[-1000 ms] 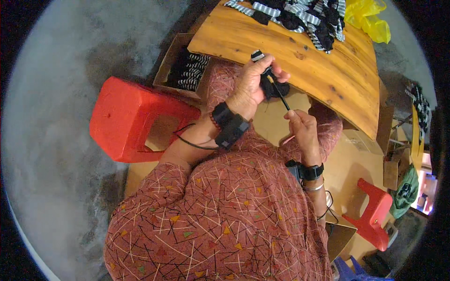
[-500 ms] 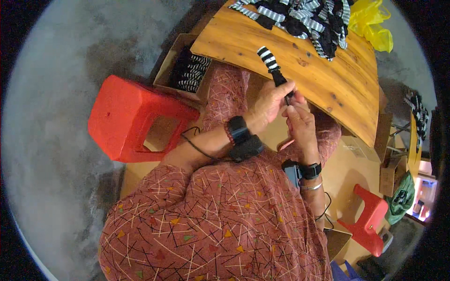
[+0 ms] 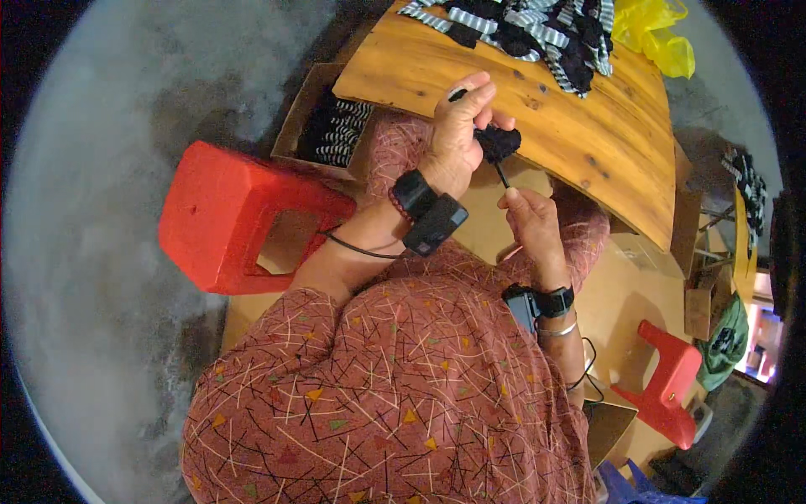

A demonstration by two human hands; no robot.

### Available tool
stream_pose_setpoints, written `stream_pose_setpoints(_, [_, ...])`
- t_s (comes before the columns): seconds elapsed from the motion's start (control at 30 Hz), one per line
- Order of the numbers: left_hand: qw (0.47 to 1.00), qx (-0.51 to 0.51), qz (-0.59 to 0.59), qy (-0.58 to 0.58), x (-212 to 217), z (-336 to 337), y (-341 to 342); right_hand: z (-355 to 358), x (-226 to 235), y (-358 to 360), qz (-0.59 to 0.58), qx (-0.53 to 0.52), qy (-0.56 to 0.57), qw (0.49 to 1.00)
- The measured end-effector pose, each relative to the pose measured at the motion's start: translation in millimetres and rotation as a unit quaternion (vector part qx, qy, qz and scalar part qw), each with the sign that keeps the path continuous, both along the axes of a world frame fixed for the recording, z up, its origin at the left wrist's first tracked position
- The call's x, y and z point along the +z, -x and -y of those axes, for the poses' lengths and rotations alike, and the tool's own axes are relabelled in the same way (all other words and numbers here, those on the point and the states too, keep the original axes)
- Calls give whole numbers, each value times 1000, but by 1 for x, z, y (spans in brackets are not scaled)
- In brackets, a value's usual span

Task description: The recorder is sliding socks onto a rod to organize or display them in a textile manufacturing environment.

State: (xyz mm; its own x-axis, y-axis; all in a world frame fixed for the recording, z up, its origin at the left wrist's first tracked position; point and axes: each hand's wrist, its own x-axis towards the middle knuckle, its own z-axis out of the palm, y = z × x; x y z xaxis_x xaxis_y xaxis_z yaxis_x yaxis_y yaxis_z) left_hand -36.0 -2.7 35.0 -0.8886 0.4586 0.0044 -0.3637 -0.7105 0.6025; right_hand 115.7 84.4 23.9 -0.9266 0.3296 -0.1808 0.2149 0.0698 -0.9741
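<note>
My left hand (image 3: 460,130), over the near edge of the wooden table, is closed around a small black-and-white knitted tube, like a sock. Its black part (image 3: 501,143) bunches out beside my fingers, while a bit of the other end shows past my fingertips; my palm hides the middle. From the bunched black knit a thin dark rod (image 3: 503,174) runs down to my right hand (image 3: 533,223). My right thumb and fingers pinch the rod's lower end. Whether the rod sits inside the knit, I cannot tell.
On the wooden table (image 3: 420,63) lies a pile of striped and black knitted pieces (image 3: 537,38), beside a yellow plastic bag (image 3: 655,38). A cardboard box (image 3: 294,126) at the left holds more striped pieces. Red plastic stools (image 3: 210,218) stand on both sides. Cardboard covers the floor below.
My left hand has moved up and left, now covering most of the striped part. The black knit has bunched up, and more of the rod shows between my hands.
</note>
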Motion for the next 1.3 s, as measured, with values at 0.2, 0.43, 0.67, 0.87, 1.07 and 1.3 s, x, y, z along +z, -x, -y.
stream_pose_setpoints(0.2, [1000,-23,2,-5,-14,-11,-26,3,2,7,28,3,-1,1000])
stream_pose_setpoints(0.43, [995,-97,-19,27,-7,4,-35,9,18,23,93,23,249,964])
stream_pose_setpoints(0.67, [995,-93,20,36,-8,16,-25,22,12,30,9,-3,83,997])
stream_pose_setpoints(0.87, [996,-5,74,-43,4,26,15,6,1,21,-51,35,-113,992])
stream_pose_setpoints(1.07, [984,-69,122,-110,-2,40,19,-1,16,0,-34,53,-228,972])
stream_pose_setpoints(1.3, [996,-13,68,-49,1,41,17,0,36,-17,-44,14,-202,978])
